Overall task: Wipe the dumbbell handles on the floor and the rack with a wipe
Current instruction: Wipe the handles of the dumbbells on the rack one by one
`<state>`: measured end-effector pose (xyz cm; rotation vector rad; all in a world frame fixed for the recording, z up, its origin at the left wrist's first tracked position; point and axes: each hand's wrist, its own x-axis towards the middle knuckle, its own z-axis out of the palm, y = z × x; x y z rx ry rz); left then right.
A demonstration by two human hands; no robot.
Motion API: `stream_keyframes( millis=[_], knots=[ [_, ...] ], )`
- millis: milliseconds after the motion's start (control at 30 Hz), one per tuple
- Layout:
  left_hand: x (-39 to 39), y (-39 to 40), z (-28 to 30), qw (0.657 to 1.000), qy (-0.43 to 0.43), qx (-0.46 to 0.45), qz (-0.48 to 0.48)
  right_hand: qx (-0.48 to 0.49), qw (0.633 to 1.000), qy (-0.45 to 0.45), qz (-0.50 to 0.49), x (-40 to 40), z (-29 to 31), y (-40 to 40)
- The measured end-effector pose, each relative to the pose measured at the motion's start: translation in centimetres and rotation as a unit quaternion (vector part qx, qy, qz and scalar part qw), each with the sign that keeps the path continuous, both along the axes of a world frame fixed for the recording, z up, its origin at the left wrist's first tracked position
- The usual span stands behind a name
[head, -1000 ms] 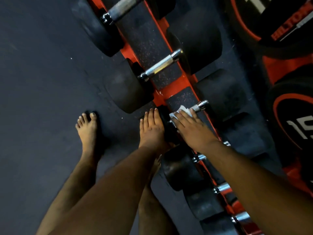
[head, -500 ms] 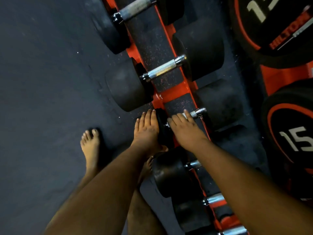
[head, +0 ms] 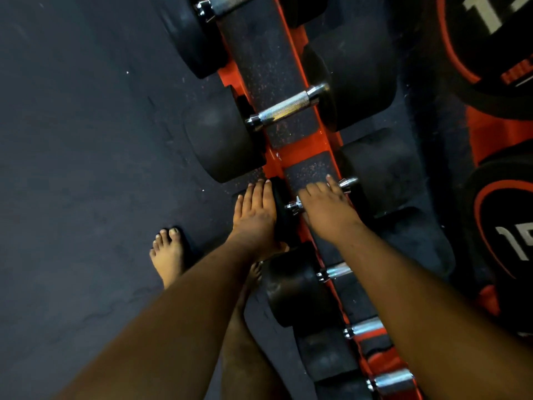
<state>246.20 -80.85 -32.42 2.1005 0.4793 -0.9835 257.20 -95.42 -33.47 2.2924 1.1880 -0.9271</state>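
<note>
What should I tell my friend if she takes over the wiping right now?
Left hand: flat, fingers straight, resting on the near black head of a dumbbell on the orange rack.
Right hand: curled over that dumbbell's handle; the wipe is hidden under it, so I cannot see it.
Which handles are already clean cannot be told. The bare knurled handle just beyond and the handles nearer remain within reach to go over.

Dumbbells in a row along the rack [head: 302, 153], left hand [head: 255, 215] flat on one dumbbell's near head [head: 278, 209], right hand [head: 327, 207] over its handle [head: 294, 207], bare foot [head: 167, 255] on the floor [head: 86, 168] to the left, weight plates [head: 501, 226] to the right.
</note>
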Motion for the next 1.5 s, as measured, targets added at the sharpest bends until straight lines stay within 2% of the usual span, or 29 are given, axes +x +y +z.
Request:
stream_keyframes(
  millis=[167,300,433,600,833,900,933,967,1000,1033,1067,1100,1133,1167,1200,1233,1333,1400,1433,1500],
  knots=[
    [-0.1,-0.1,-0.1,1.000,-0.003,-0.007,0.009,0.012,0.995,-0.096,-0.001,-1.1,1.8,-4.3],
    [-0.2,-0.1,-0.6,1.000,-0.007,-0.006,0.011,0.015,0.994,-0.106,-0.032,-1.0,0.8,-2.8],
    [-0.4,-0.5,-0.9,1.000,-0.019,-0.002,0.016,0.065,0.996,-0.017,0.063,-2.6,-0.6,-1.5],
    [-0.6,-0.3,-1.0,1.000,-0.025,0.007,0.016,0.052,0.994,-0.100,0.011,0.8,-0.1,-3.6],
    [-0.2,-0.2,-0.6,1.000,-0.017,0.006,0.016,0.170,0.984,0.031,0.034,-3.0,-0.5,-2.9],
    [-0.2,-0.3,-0.5,1.000,-0.017,0.007,0.015,0.199,0.978,0.055,-0.027,-4.9,-0.6,-4.4],
    [-0.3,-0.3,-0.5,1.000,-0.018,0.010,0.015,0.211,0.970,0.074,-0.097,-6.0,-0.6,-5.3],
    [-0.3,-0.3,-0.5,1.000,-0.019,0.013,0.015,0.218,0.949,0.094,-0.205,-7.2,-0.6,-6.3],
    [-0.3,-0.3,-0.5,1.000,-0.020,0.014,0.015,0.216,0.909,0.112,-0.338,-8.0,-0.4,-6.8],
    [-0.3,-0.3,-0.5,1.000,-0.021,0.014,0.015,0.213,0.843,0.113,-0.482,-8.4,-0.2,-6.8],
    [-0.4,-0.3,-0.6,1.000,-0.021,0.015,0.013,0.221,0.746,0.105,-0.620,-8.4,-0.2,-6.3],
    [-0.4,-0.3,-0.6,1.000,-0.021,0.018,0.011,0.244,0.624,0.095,-0.736,-8.0,-0.4,-5.4],
    [-0.4,-0.4,-0.6,1.000,-0.021,0.020,0.008,0.268,0.496,0.091,-0.821,-7.6,-0.6,-4.2],
    [-0.3,-0.4,-0.6,0.999,-0.022,0.021,0.008,0.287,0.388,0.100,-0.870,-7.0,-0.8,-2.6],
    [-0.3,-0.5,-0.6,0.999,-0.024,0.021,0.012,0.298,0.312,0.115,-0.895,-6.4,-1.0,-0.9],
    [-0.3,-0.5,-0.5,0.999,-0.025,0.021,0.014,0.297,0.259,0.132,-0.910,-5.8,-1.0,0.5],
    [-0.3,-0.5,-0.6,0.999,-0.023,0.026,0.018,0.306,0.144,0.140,-0.931,-3.8,-0.6,2.0],
    [-0.5,-0.5,-0.8,0.999,-0.026,0.032,0.020,0.351,0.098,0.123,-0.923,-2.1,-0.3,0.8],
    [-0.5,-0.6,-0.9,0.999,-0.028,0.033,0.022,0.371,0.086,0.117,-0.917,-1.5,-0.1,0.3],
    [-0.5,-0.7,-0.9,0.999,-0.030,0.034,0.023,0.382,0.106,0.123,-0.910,-1.8,0.0,0.3]
  ],
)
